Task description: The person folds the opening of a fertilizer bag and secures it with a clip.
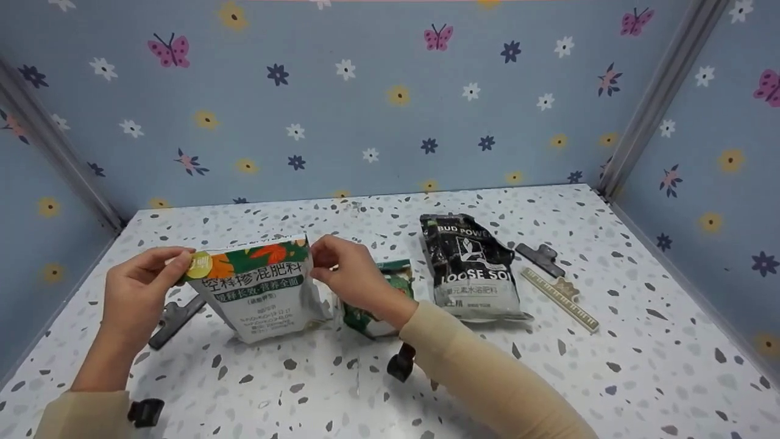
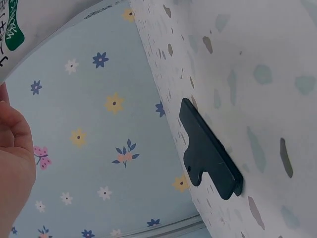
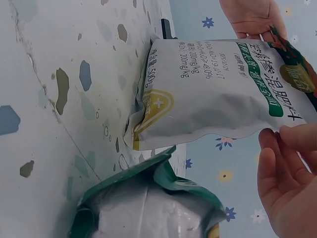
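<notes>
Flowered walls (image 1: 341,110), a speckled desk (image 1: 317,396) and a white bag (image 1: 268,317) held at its top

Pale blue walls printed with butterflies and flowers close in the desk, and from where I stand I see two beige sleeves (image 1: 481,372) reaching over it. Between the hands is the white bag, on the left half of the desk, its printed front tilted toward the person and its top banded in green and orange. I can't tell whether its bottom edge rests on the desk or just clears it.

The left hand (image 1: 137,286) pinches the bag's upper left corner, thumb beside a round yellow label (image 1: 200,266). The right hand (image 1: 350,271) has thumb and fingertips pinched on the upper right edge.

Under the left hand a dark clip (image 2: 210,153) lies on the desk, one end hidden behind the white bag. A green bag (image 1: 359,318) sits just to the right of the white one, partly covered by the right hand; the right wrist view shows its crumpled green edge. Further right lies a black and white bag (image 1: 472,268) lettered "LOOSE SOI". Beside that are a second dark clip (image 1: 539,259) and, nearer the person, a pale gold clip (image 1: 557,299) lying at a slant.
</notes>
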Demonstrator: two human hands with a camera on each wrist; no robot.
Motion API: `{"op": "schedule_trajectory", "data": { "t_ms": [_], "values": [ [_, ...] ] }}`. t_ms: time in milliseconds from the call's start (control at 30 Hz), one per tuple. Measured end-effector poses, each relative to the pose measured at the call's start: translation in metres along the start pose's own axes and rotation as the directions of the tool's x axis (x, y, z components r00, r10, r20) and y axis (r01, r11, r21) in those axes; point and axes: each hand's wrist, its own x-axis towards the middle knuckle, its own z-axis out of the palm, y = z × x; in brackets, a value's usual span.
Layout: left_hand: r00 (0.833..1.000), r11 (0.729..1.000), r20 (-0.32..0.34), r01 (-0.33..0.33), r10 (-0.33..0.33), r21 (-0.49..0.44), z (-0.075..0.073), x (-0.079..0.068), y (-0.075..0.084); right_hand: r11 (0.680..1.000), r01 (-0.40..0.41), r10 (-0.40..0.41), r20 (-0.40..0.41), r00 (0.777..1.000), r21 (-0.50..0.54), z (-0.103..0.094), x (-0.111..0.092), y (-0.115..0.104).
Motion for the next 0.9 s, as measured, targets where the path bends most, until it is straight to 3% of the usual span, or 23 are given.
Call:
{"op": "schedule_trajectory", "data": {
  "t_ms": [133, 300, 467, 533, 600, 633, 700, 800, 900],
  "values": [
    [1.000, 0.994, 0.009, 0.002, -0.003, 0.108, 0.000, 0.000, -0.001, 1.000, 0.006, -0.005, 0.004, 1.000, -0.021, -0.003, 0.000, 0.000],
    [1.000, 0.984, -0.014, 0.011, -0.009, 0.178, 0.000, 0.002, 0.000, 1.000, 0.020, -0.020, -0.039, 0.999, -0.006, -0.007, 0.004, -0.006],
    [1.000, 0.982, -0.031, 0.012, -0.006, 0.186, 0.002, 0.002, 0.000, 0.994, 0.107, -0.103, -0.110, 0.989, 0.033, -0.012, 0.013, -0.026],
    [0.999, 0.981, -0.037, 0.008, -0.001, 0.192, 0.003, 0.002, 0.000, 0.986, 0.166, -0.165, -0.112, 0.980, -0.002, -0.013, 0.017, -0.037],
    [0.999, 0.981, -0.041, 0.007, 0.001, 0.195, 0.003, 0.002, 0.000, 0.970, 0.223, -0.230, -0.074, 0.970, -0.098, -0.010, 0.021, -0.047],
    [0.999, 0.981, -0.045, 0.008, 0.001, 0.194, 0.003, 0.002, 0.000, 0.951, 0.253, -0.264, -0.042, 0.964, -0.178, -0.008, 0.023, -0.052],
    [0.999, 0.982, -0.053, 0.011, -0.001, 0.189, 0.004, 0.002, -0.001, 0.879, 0.305, -0.317, 0.027, 0.948, -0.368, -0.002, 0.026, -0.061],
    [0.998, 0.988, -0.068, 0.017, -0.006, 0.156, 0.004, 0.002, -0.002, 0.708, 0.356, -0.352, 0.132, 0.927, -0.610, 0.010, 0.031, -0.073],
    [0.996, 0.990, -0.084, 0.019, -0.008, 0.138, 0.005, 0.002, -0.003, 0.563, 0.375, -0.357, 0.192, 0.914, -0.737, 0.024, 0.036, -0.080]
  ]
}}
